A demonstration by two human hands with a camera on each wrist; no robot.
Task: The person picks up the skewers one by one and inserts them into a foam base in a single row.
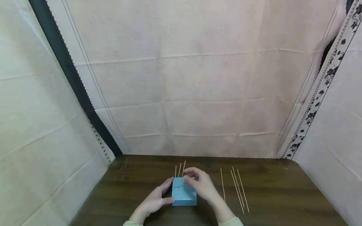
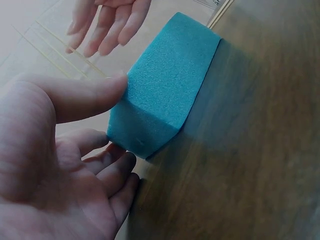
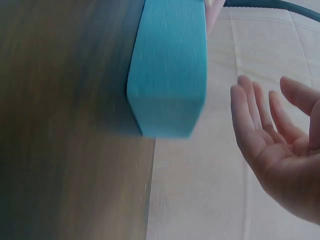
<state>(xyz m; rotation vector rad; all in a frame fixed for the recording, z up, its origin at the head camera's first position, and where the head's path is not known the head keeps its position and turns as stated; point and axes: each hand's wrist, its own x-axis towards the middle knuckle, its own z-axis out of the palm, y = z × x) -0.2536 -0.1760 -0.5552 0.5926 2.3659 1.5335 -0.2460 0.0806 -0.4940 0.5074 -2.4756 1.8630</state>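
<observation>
A light blue foam block [image 1: 183, 200] sits on the table, with three thin wooden sticks [image 1: 179, 170] standing upright in a row at its far left edge. Small dark marks run across its top. My left hand [image 1: 152, 199] holds the block's left side, the thumb [image 2: 92, 99] against its near end and the fingers beside it. Over the block's top right is my right hand [image 1: 202, 185], its fingertips close to the rightmost upright stick. Seen in the right wrist view, that hand [image 3: 280, 145] has loosely bent fingers with nothing between them.
Several loose wooden sticks [image 1: 237, 190] lie on the dark brown wooden table [image 1: 271, 188] to the right of the block. One of them [image 1: 222, 183] lies apart, nearer the right hand. Pale cloth [image 1: 203, 78] hangs behind the table and along both sides.
</observation>
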